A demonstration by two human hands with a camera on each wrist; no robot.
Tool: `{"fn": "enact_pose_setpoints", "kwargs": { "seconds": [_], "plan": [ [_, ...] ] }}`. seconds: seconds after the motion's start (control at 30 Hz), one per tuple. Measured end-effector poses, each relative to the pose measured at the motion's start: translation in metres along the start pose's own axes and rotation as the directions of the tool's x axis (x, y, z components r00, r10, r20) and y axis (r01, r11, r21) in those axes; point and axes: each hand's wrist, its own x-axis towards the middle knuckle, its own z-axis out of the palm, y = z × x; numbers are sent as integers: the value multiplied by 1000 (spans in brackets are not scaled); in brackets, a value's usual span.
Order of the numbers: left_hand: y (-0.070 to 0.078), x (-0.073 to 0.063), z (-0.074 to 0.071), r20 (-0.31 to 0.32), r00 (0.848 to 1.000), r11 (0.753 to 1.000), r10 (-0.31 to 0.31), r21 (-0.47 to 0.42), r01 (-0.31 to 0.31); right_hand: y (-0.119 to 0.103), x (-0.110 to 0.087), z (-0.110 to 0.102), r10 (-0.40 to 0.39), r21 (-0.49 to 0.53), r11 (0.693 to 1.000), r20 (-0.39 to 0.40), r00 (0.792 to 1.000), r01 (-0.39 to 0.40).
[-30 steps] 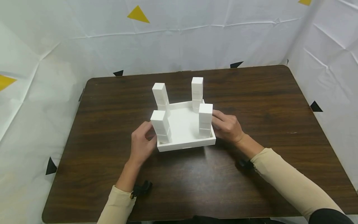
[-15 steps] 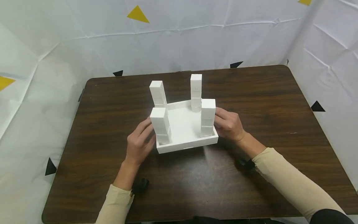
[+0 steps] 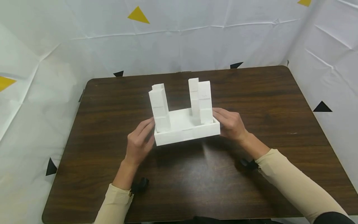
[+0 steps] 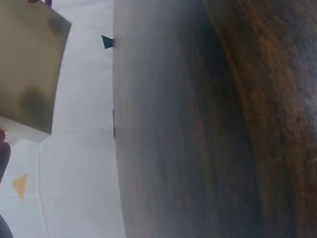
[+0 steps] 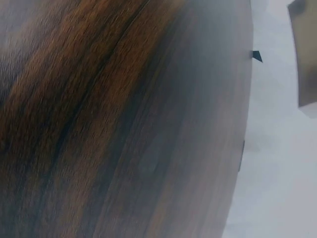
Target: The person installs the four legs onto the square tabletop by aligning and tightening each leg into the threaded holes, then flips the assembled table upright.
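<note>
Since the earlier pictures the white tray has been tipped up at its near edge, so its front wall now faces the camera and the four posts lean away toward the back of the worktop; the two posts on each side now nearly line up, one behind the other.

Left hand lies against the left end of the tray, fingers fairly straight and pressed to the wall rather than wrapped round it; right hand does the same at the right end, fingers extended along the side; between them they clamp the tray from both ends. It sits near the middle of the worktop, its near edge seemingly lifted off the surface.

By its look the piece is rigid plastic or foam, light for its bulk and unlikely to flex; the smooth white faces may be a little slippery, so flat pressure on the two end walls seems the safest hold. The posts look built of stacked blocks; whether they are fixed to the tray I cannot tell, so gripping low on the walls is wiser than on the posts.

It is a shallow square tray, plain white, one tall square post at each corner. Both wrist views show only blurred worktop and a shadowed corner of the tray.
</note>
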Motion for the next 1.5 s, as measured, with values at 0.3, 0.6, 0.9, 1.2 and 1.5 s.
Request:
{"fn": "enact_pose_setpoints", "kwargs": {
  "seconds": [0.3, 0.6, 0.9, 1.2, 1.5],
  "plan": [
    [-2, 8, 2, -26, 998, 989, -57, -137, 53, -4, 6, -3, 85, 148, 985, 36, 996, -90],
    [13, 23, -3, -7, 974, 932, -225, -294, 213, -8, 13, -3, 209, 359, 905, 87, 974, -226],
    [39, 43, -14, 24, 889, 795, -456, -438, 420, -18, 21, -5, 519, 487, 678, 215, 827, -551],
    [37, 44, -13, 113, 724, 616, -681, -445, 650, -21, 29, -7, 695, 519, 438, 323, 643, -734],
    [21, 38, -8, 228, 486, 360, -844, -432, 827, -24, 37, -7, 763, 482, 289, 406, 503, -827]
  ]
}}
